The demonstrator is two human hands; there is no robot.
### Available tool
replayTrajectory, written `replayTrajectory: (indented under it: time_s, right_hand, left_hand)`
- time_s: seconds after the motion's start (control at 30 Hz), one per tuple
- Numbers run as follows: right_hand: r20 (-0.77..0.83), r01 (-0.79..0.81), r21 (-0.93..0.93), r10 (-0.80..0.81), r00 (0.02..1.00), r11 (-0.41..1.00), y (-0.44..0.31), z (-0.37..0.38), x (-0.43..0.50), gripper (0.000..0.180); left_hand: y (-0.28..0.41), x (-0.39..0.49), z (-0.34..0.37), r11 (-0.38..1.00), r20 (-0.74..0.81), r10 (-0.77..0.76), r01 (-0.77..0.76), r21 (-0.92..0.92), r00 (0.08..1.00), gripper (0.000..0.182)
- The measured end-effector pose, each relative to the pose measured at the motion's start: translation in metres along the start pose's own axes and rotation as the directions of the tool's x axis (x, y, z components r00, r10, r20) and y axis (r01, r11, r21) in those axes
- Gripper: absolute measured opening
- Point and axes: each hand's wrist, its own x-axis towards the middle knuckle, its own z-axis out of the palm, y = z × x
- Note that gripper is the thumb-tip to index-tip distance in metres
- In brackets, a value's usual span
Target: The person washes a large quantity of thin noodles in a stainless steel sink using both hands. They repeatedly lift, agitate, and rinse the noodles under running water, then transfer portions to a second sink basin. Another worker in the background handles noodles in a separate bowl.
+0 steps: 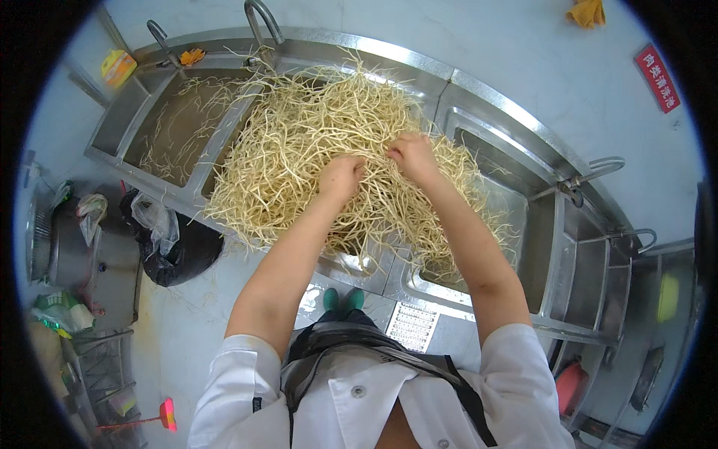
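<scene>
A large heap of long, thin, pale root-like strands lies over the stainless steel sinks, spilling across the divider and front rim. My left hand is at the heap's middle with its fingers curled around some strands. Slightly farther back and to the right, my right hand pinches strands between thumb and fingers. A short gap separates the two hands, and strands run across it. The fingertips are partly hidden among the strands. On the right, the heap hangs into a neighbouring sink basin.
The left basin holds murky water and loose strands. Curved taps rise along the back rim, with another tap at right. A yellow jug stands far left. Below the left rim is a black plastic bag. A drain grate lies near my feet.
</scene>
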Motion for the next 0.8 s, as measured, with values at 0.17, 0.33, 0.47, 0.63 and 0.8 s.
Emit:
replayTrajectory:
  time_s: [0.17, 0.33, 0.47, 0.63, 0.8]
  right_hand:
    - [0.02, -0.151, 0.497, 0.163, 0.986, 0.854, 0.018, 0.005, -0.007, 0.013]
    - [0.099, -0.297, 0.688, 0.32, 0.942, 0.662, 0.02, 0.002, -0.011, 0.014]
    - [0.064, -0.241, 0.712, 0.281, 0.958, 0.659, 0.014, -0.011, -0.016, 0.013]
    - [-0.167, 0.105, 0.311, -0.054, 0.985, 0.945, 0.003, -0.017, -0.028, 0.007]
    - [-0.297, -0.388, 0.132, 0.409, 0.863, 0.912, 0.025, -0.03, -0.03, 0.011]
  left_hand:
    - [-0.012, -0.01, 0.01, 0.99, -0.126, -0.001, -0.018, -0.142, 0.992, 0.016]
    - [0.003, -0.015, 0.005, 0.979, -0.123, -0.074, 0.049, -0.199, 0.99, 0.013]
    - [0.021, -0.011, -0.001, 0.977, -0.347, 0.087, -0.148, -0.153, 0.934, 0.012]
    - [0.043, 0.009, 0.001, 0.939, -0.143, 0.343, -0.343, 0.026, 0.928, 0.012]
    - [0.04, 0.002, 0.008, 0.908, -0.013, 0.418, -0.418, 0.02, 0.908, 0.011]
